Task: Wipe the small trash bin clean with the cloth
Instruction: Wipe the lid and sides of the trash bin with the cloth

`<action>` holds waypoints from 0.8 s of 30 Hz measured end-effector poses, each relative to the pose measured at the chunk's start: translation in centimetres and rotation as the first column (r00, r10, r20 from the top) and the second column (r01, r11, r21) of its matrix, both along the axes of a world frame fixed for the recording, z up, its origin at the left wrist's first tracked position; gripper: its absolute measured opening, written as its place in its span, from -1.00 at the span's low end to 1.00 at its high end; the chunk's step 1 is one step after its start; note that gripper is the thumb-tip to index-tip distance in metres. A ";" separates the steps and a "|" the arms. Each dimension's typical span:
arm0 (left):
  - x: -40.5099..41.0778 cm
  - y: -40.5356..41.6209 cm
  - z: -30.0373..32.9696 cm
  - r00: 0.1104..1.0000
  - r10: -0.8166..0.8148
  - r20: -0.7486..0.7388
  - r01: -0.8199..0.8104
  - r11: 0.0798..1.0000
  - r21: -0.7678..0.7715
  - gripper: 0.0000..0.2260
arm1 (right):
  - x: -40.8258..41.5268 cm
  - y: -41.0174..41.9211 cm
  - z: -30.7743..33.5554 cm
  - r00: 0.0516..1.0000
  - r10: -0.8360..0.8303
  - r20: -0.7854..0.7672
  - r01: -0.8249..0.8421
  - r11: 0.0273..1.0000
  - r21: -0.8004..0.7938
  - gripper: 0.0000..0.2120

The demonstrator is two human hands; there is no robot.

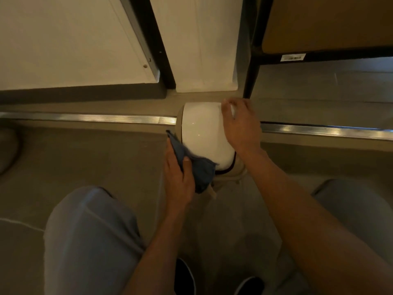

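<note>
The small white trash bin (205, 133) stands on the floor (106, 158) between the knees, glossy and probably light, so it may slide or tip under pressure. The right hand (241, 124) steadies its lid at two o'clock, fingers curled over the edge. The left hand (179, 177) pinches the soft blue cloth (196, 167) (limp, conforming) against the seven o'clock rim.
</note>
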State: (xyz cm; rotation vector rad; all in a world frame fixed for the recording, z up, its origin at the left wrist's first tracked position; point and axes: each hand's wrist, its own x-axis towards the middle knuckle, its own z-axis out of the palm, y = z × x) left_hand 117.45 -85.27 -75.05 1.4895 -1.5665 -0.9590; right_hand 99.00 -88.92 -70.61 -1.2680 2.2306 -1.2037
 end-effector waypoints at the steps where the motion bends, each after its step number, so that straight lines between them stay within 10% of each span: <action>1: 0.2 -0.4 0.1 0.999 -0.031 -0.010 0.030 0.999 -0.035 -0.49 | -0.1 0.0 -0.1 0.999 0.028 -0.023 -0.029 0.999 -0.024 -0.61; 8: -0.4 1.8 -1.0 0.966 0.171 0.193 -0.145 0.979 -0.144 -0.44 | 0.1 -0.3 -0.3 1.000 0.028 0.002 -0.028 0.998 -0.058 -0.60; 14: -6.8 7.1 0.2 0.888 0.457 -0.050 -0.452 0.888 0.087 -0.31 | 0.1 -0.4 -0.3 1.000 0.018 0.008 -0.017 0.998 -0.066 -0.61; 24: -2.2 2.8 -1.3 0.956 0.290 -0.050 -0.287 0.956 0.056 -0.49 | 0.1 -0.1 -0.6 0.999 0.043 0.025 -0.041 0.997 -0.068 -0.50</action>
